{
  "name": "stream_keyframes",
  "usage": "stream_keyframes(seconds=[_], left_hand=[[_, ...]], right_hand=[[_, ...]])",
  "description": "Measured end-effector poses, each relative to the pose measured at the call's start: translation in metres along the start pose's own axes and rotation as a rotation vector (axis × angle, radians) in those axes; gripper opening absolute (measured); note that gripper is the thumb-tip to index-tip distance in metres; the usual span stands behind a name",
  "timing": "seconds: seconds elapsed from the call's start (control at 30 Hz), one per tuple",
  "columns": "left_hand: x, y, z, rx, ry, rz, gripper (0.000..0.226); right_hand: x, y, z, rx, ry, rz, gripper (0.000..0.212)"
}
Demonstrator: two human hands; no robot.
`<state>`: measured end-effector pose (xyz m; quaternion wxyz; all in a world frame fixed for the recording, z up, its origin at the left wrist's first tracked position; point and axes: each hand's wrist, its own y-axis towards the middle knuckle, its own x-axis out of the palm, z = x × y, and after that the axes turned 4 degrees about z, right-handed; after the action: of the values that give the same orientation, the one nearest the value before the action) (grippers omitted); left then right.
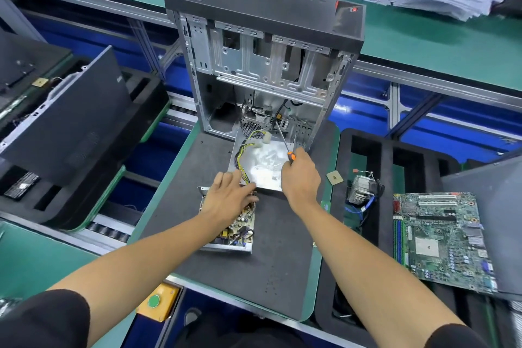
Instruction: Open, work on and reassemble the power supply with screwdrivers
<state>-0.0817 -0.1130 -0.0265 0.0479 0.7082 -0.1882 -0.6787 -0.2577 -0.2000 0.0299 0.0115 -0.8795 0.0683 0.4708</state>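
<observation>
Screwdriver (285,144) gripped by right hand (300,175) over cover (262,167) | left hand (230,198) flat on power supply (234,232)

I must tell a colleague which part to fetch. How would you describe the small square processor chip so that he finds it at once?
Start at the open computer case on the dark mat. Beside the mat's right edge, left of the heatsink, lies the processor chip: small, square, flat and tan.
</observation>
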Motion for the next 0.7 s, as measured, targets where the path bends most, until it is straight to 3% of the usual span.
stream_keyframes(seconds=[0.13, 0.27, 0.43, 0.7], left_hand=[[0.001, -0.006, -0.001, 0.049, 0.010, 0.092, 0.041], [0.005, 0.006, -0.014, 0.262, -0.021, 0.136, 0.028], [0.002, 0.028, -0.030, 0.519, -0.055, 0.016, 0.039], [0.001, 0.033, -0.037, 0.597, -0.056, 0.074, 0.029]], right_hand=[[-0.003, 0.000, 0.001, -0.033, -0.066, 0.079, 0.002], [-0.006, -0.001, 0.002, -0.059, -0.173, 0.063, 0.009], [-0.011, 0.003, 0.002, -0.216, -0.375, -0.029, 0.020], [-0.035, 0.022, -0.028, -0.476, -0.675, -0.114, 0.018]])
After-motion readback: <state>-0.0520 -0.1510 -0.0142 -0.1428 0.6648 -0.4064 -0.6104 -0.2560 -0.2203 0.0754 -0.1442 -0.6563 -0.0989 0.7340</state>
